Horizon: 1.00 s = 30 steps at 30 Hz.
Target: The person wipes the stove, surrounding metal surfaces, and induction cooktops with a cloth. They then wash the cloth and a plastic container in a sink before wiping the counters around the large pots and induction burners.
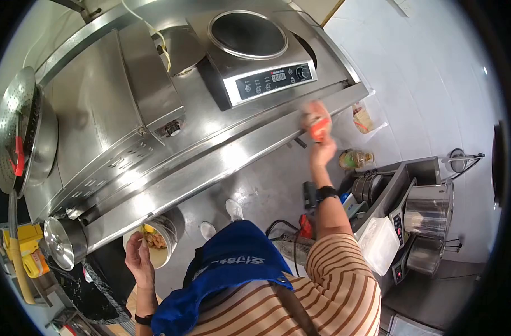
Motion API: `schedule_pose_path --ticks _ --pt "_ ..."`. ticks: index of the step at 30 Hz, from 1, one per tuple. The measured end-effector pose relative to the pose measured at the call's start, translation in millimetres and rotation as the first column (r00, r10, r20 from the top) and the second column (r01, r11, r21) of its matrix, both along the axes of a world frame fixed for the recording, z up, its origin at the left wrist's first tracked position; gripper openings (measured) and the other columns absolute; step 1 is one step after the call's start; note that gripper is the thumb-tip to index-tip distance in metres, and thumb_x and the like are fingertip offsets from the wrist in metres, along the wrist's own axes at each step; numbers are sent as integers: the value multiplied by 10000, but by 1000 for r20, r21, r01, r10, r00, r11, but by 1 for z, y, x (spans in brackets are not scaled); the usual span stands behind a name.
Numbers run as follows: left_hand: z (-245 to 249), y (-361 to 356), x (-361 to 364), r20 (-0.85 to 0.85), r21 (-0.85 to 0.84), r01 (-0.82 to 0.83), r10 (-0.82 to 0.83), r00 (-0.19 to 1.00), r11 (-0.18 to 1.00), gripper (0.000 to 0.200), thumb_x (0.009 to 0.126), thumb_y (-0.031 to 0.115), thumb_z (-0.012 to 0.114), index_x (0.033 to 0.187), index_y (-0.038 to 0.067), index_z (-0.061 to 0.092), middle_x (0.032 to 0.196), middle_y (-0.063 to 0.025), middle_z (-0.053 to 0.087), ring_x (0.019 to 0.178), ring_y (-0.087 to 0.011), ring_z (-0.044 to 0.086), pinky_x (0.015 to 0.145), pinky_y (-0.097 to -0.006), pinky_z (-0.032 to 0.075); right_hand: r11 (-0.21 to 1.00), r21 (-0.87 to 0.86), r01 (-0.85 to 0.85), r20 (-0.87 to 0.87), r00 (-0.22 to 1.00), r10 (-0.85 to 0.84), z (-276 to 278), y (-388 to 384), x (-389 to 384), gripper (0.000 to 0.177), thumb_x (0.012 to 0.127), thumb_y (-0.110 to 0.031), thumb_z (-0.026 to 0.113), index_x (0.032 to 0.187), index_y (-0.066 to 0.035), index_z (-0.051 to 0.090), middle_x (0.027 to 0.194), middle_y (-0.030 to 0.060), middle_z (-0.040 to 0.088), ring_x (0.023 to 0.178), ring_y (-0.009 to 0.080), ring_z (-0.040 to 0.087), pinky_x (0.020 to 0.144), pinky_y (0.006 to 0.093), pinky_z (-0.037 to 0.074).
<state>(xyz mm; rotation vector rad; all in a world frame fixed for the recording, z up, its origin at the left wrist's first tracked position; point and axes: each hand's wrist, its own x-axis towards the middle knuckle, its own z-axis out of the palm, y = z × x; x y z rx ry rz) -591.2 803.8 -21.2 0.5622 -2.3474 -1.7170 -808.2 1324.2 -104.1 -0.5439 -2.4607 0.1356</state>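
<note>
Over the front ledge of the steel counter [233, 159], on its right part, my right hand [318, 131] is closed round a small orange-red and pale thing [320, 127]. Motion blurs it, and I cannot tell its kind. My left hand [138, 262] hangs low at the left, its fingers apart and slightly bent, with nothing seen in them. It overlaps the near side of a white bucket [173, 231] that has food scraps inside. An induction cooker [271, 78] with a round black top stands on the counter beyond my right hand.
A lidded steel pot [65, 243] stands at the counter's left end, below a large perforated strainer [14, 106]. On the right are a bottle [356, 159], a white plastic container [377, 246] and steel pots [429, 210]. A black hose [283, 224] lies near my feet.
</note>
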Motion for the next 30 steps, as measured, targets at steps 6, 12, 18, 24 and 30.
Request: schedule_pose_path --ticks 6,12,18,24,30 --pt "4 -5 6 92 -129 94 -82 992 987 211 892 104 542 1065 -17 553 1015 -92 592 881 -164 556 829 -289 435 991 -43 -129 -234 965 115 -66 21 -42 248 852 -182 533 1064 -58 564 924 84 572 831 219 540 749 359 415" --pt "2 3 0 97 -128 144 -132 986 981 232 890 139 551 1068 -10 552 999 -95 600 875 -186 569 818 -301 448 517 -723 -459 -350 888 298 -71 -160 37 308 898 -276 469 1062 -31 556 969 146 564 901 282 564 784 410 458" --pt "13 14 -13 94 -360 243 -224 970 901 199 876 107 547 1047 6 556 998 -119 602 874 -232 583 807 -325 464 739 -419 -528 -159 844 513 -18 -213 61 189 709 -121 541 871 -39 592 863 151 590 862 327 561 804 448 431" --pt "8 14 8 133 -295 164 -130 983 941 205 864 70 544 1056 -2 555 1011 -119 604 908 -224 584 813 -327 461 925 -372 78 -145 979 -140 -9 -31 -55 135 821 -152 503 842 -55 595 835 169 595 762 368 579 675 441 462" --pt "2 38 -2 137 -235 166 -137 981 958 224 852 65 550 1065 -5 547 1015 -125 604 919 -246 583 807 -340 463 721 -478 -502 -234 864 446 -18 -182 29 193 792 -195 535 946 -90 583 907 130 607 887 295 585 794 419 465"
